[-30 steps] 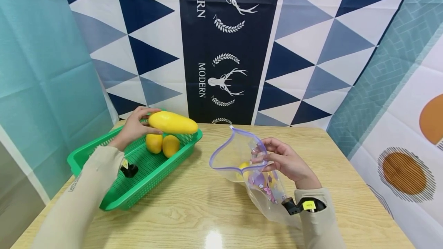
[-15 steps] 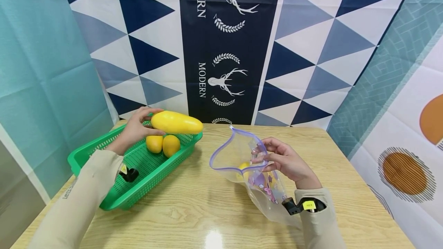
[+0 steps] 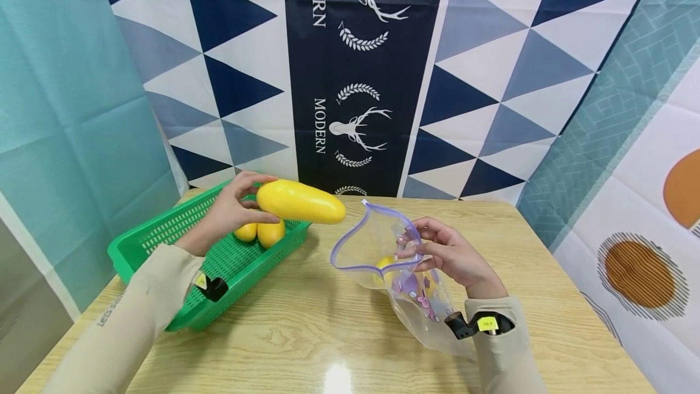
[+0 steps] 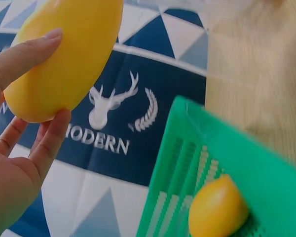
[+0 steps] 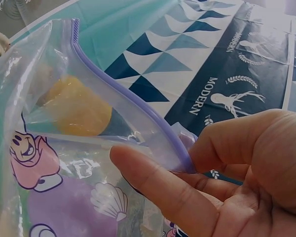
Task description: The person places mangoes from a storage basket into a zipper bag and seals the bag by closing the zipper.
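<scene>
I record the part-curled left hand [image 3: 226,210] gripping a yellow fruit [image 3: 301,201], left of the bag [image 3: 411,309] the right hand [image 3: 451,255] pinches near its mouth. Only the right wrist view resolves a printed shell [image 5: 109,201].

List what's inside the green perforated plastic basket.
Two rounded orange-yellow fruits, partly covered by the left hand. The left beige sleeve covers part of the basket; anything beneath can't be seen.

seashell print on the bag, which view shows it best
Right wrist: the seashell print is close and clearly outlined. Head view shows the bag, but the print is too small to tell; left wrist doesn't show it.
</scene>
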A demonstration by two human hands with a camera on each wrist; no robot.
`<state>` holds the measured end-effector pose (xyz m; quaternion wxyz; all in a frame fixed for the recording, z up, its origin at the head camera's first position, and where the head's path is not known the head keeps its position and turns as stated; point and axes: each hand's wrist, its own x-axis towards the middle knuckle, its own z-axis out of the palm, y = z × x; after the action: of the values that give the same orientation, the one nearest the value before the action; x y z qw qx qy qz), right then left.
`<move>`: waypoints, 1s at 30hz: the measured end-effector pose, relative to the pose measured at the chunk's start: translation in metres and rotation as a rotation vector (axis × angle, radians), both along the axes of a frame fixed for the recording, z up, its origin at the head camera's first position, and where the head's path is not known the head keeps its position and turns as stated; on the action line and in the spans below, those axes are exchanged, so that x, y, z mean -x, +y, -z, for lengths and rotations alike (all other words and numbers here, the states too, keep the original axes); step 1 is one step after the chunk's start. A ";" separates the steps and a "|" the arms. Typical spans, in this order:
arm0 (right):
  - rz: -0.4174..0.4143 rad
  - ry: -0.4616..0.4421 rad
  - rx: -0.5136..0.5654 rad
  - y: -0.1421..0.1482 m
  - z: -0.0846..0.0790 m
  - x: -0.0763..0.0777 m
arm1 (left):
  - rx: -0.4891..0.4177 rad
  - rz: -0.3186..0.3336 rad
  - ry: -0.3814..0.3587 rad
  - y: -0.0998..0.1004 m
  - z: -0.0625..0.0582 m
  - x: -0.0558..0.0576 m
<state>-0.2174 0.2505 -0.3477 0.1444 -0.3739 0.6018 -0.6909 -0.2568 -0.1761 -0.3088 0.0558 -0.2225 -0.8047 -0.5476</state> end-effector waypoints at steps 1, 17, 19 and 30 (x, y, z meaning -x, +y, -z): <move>0.001 -0.001 0.000 0.000 0.000 0.000 | -0.006 0.010 0.001 0.003 -0.001 -0.002; 0.033 0.000 -0.018 0.002 0.001 0.001 | -0.007 0.105 0.034 0.039 0.000 -0.019; 0.027 0.003 -0.016 0.002 0.001 0.001 | -0.001 0.105 0.037 0.043 0.000 -0.021; 0.049 -0.004 -0.035 0.002 -0.002 -0.001 | 0.035 0.037 0.079 0.061 0.000 -0.033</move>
<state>-0.2162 0.2526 -0.3456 0.1353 -0.3551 0.6222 -0.6845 -0.2236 -0.1147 -0.3089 0.0734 -0.2594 -0.8071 -0.5252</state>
